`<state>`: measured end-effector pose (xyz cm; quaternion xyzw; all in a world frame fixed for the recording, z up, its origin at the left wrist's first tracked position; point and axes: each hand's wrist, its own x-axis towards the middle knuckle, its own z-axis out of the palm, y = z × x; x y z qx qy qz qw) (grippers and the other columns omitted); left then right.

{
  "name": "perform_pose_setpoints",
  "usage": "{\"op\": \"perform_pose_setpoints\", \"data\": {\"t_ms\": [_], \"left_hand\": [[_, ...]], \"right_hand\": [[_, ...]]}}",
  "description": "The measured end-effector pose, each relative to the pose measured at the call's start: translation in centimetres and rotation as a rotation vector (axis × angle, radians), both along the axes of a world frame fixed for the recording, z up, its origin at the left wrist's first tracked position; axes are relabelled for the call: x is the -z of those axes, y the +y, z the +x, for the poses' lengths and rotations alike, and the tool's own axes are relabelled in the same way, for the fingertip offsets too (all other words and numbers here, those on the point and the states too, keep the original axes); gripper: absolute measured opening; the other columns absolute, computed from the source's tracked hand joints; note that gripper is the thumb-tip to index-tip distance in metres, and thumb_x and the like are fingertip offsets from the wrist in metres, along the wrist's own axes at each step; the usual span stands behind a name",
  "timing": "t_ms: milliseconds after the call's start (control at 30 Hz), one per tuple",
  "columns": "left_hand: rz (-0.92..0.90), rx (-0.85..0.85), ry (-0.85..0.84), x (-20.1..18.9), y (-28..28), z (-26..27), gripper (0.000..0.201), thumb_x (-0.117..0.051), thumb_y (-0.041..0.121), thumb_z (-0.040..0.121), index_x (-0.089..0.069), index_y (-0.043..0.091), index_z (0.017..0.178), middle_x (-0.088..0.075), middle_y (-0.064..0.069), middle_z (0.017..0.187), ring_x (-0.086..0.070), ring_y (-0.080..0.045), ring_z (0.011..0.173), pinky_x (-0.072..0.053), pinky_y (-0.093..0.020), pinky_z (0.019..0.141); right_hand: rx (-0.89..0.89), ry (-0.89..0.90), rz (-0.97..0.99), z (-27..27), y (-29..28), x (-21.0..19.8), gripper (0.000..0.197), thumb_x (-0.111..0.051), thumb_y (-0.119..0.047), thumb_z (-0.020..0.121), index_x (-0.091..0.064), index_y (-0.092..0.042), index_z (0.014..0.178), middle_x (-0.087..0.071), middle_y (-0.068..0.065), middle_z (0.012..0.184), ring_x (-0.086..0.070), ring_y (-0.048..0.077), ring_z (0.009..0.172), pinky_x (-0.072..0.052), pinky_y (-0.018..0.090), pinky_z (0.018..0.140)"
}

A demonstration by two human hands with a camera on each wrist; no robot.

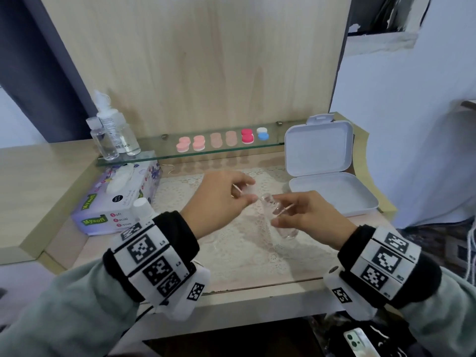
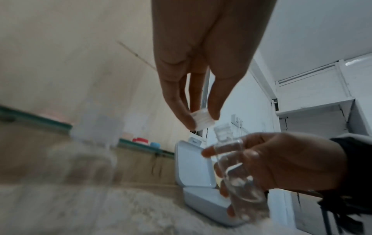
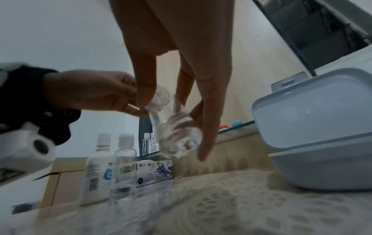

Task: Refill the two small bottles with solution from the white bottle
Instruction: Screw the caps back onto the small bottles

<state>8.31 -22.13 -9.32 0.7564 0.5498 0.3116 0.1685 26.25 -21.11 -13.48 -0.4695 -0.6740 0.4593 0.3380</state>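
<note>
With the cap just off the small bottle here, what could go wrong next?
1. The small clear bottle is open and tilted in the right hand; what liquid shows inside might spill onto the lace mat.
2. The left hand holds the cap by the fingertips only, so it may drop.
3. The second small bottle stands near the left wrist and might be knocked over.

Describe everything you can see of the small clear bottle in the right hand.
The small clear bottle looks like transparent plastic, cylindrical with a narrow neck. Its mouth is uncapped: the left hand pinches the white cap just beside the neck, apart from it. The right hand holds the body, fingers wrapped around it, above the lace mat. It tilts, neck toward the left hand. How much liquid it holds is unclear.
</note>
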Motion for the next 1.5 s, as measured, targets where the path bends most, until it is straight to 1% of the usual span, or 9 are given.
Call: {"op": "perform_pose_setpoints", "data": {"t_ms": [333,500,600,733,900,1067,1200,1367,1500], "left_hand": [[-0.115,0.011,-0.171,-0.3,-0.3,-1.2,0.017,-0.076,0.026,0.069,-0.066,0.016,0.078,-0.064,0.004,0.07,-0.063,-0.005,0.059,-0.051,-0.012,0.06],[-0.109,-0.023,-0.193,-0.1,-0.5,-1.6,0.027,-0.075,0.036,0.065,-0.064,0.012,0.068,-0.065,0.002,0.059,-0.061,-0.004,0.049,-0.049,-0.013,0.05],[-0.09,0.03,-0.127,-0.4,-0.6,-2.0,0.015,-0.076,0.021,0.069,-0.07,0.017,0.082,-0.071,0.001,0.084,-0.062,0.0,0.069,-0.048,-0.008,0.062],[-0.127,0.151,-0.058,-1.0,-0.7,-2.5,0.049,-0.075,0.013,0.07,-0.06,0.029,0.114,-0.053,0.011,0.13,-0.049,-0.001,0.118,-0.044,-0.016,0.093],[-0.036,-0.071,0.04,-1.3,-0.8,-1.8,0.03,-0.066,0.04,0.075,-0.067,0.016,0.094,-0.062,0.01,0.076,-0.056,-0.002,0.068,-0.048,-0.019,0.067],[-0.13,0.136,0.087,-1.5,-0.7,-2.1,0.039,-0.065,0.011,0.08,-0.06,0.027,0.116,-0.06,0.008,0.125,-0.053,-0.001,0.11,-0.045,-0.018,0.094],[-0.059,-0.033,0.137,-1.2,-0.4,-1.8,0.031,-0.066,0.035,0.077,-0.068,0.017,0.102,-0.067,0.007,0.083,-0.055,0.002,0.07,-0.043,-0.009,0.066],[-0.149,0.158,0.126,-1.4,-0.5,-2.0,0.043,-0.064,0.01,0.08,-0.058,0.03,0.118,-0.057,0.01,0.128,-0.053,-0.001,0.111,-0.044,-0.016,0.092],[-0.097,0.028,0.132,-1.0,-0.5,-1.6,0.03,-0.067,0.03,0.077,-0.067,0.017,0.104,-0.068,0.006,0.091,-0.056,0.002,0.07,-0.045,-0.009,0.068]], "right_hand": [[0.011,0.033,0.073,-1.9,0.0,-0.2,0.026,-0.079,-0.003,0.063,-0.061,-0.014,0.077,-0.066,-0.001,0.078,-0.067,0.022,0.076,-0.053,0.027,0.068],[0.003,0.008,0.125,-2.5,-0.2,-0.3,0.028,-0.081,-0.006,0.062,-0.06,-0.022,0.071,-0.066,-0.004,0.076,-0.066,0.015,0.073,-0.048,0.013,0.055],[0.018,0.036,0.112,-2.8,-0.2,-0.3,0.026,-0.081,-0.004,0.062,-0.061,-0.018,0.073,-0.066,0.0,0.077,-0.064,0.017,0.07,-0.048,0.012,0.054],[0.016,0.076,0.084,-2.8,-0.1,-0.4,0.026,-0.08,-0.005,0.063,-0.061,-0.019,0.073,-0.067,0.002,0.079,-0.065,0.019,0.07,-0.054,0.022,0.06],[0.012,0.074,0.078,-2.9,-0.2,-0.3,0.026,-0.08,-0.005,0.063,-0.06,-0.019,0.073,-0.067,0.001,0.077,-0.064,0.019,0.069,-0.049,0.013,0.054],[0.024,0.06,0.039,-2.7,-0.3,-0.1,0.025,-0.08,-0.007,0.064,-0.061,-0.017,0.077,-0.069,0.005,0.083,-0.066,0.021,0.073,-0.047,0.013,0.053],[0.019,0.05,0.044,-2.6,-0.4,-0.2,0.025,-0.08,-0.008,0.065,-0.06,-0.018,0.077,-0.07,0.009,0.088,-0.067,0.022,0.075,-0.045,0.011,0.052],[0.022,0.038,0.033,-2.4,-0.4,-0.1,0.024,-0.08,-0.01,0.065,-0.061,-0.017,0.078,-0.071,0.009,0.088,-0.068,0.026,0.078,-0.048,0.021,0.059],[0.01,0.022,0.039,-2.5,-0.6,-0.1,0.024,-0.08,-0.01,0.065,-0.06,-0.018,0.077,-0.07,0.009,0.087,-0.067,0.024,0.075,-0.045,0.014,0.052]]}}
